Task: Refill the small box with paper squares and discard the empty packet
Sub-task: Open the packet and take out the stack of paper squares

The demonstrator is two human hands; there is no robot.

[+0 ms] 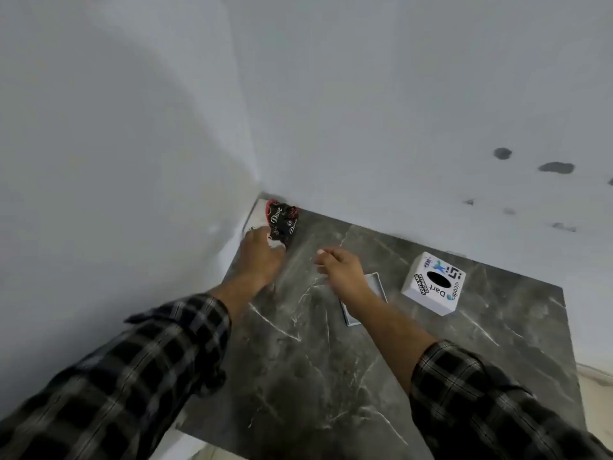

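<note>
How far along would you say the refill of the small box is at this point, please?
Nothing looks finished. The white box sits untouched on the dark marble slab, its oval opening dark, with no paper showing. In hand: the left hand reaches the crumpled black Dove packet in the wall corner; whether it grips is unclear. The right hand hovers over a shallow grey tray. Filling and discarding remain.

A dark grey marble counter [331, 376] with white veins fills the lower middle, set into a corner between two pale grey walls [365, 94]. The right-hand wall bears several dark smudges [556, 167] toward its right side. A pale strip of floor [597, 386] shows past the counter's right edge.
</note>
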